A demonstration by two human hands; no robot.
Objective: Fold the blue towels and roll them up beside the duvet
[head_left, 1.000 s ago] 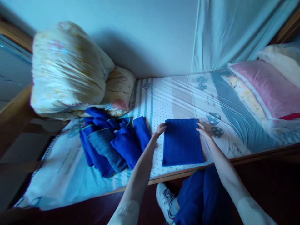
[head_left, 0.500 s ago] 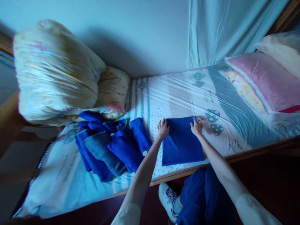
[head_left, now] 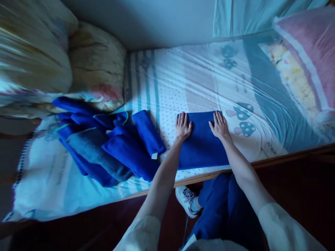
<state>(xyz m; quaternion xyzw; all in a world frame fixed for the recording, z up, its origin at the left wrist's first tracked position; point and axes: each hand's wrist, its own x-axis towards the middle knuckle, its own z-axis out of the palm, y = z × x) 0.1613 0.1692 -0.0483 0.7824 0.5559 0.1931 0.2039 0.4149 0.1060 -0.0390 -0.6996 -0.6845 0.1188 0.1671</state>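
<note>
A blue cloth (head_left: 200,146), folded into a flat rectangle like a towel, lies on the bed near its front edge. My left hand (head_left: 183,127) rests flat on its far left corner, fingers outstretched. On the far right corner lies my right hand (head_left: 219,125), also flat with the fingers spread. Neither hand grips anything. To the left is a loose heap of blue cloths (head_left: 131,150), with a greyer blue cloth (head_left: 98,151) among them. One narrow folded blue cloth (head_left: 148,130) with a white tag sits at the heap's right side.
Bulky floral bedding (head_left: 96,66) is piled at the bed's left end. A pink pillow (head_left: 309,48) lies at the right end. The patterned sheet (head_left: 170,76) stretches between them, with a wooden bed edge (head_left: 193,179) in front. A pale curtain (head_left: 240,19) hangs behind.
My view has tilted downward. Both hands have gone from the edges of the folded cloth to lying flatter on its far corners. The heap stays as it was.
</note>
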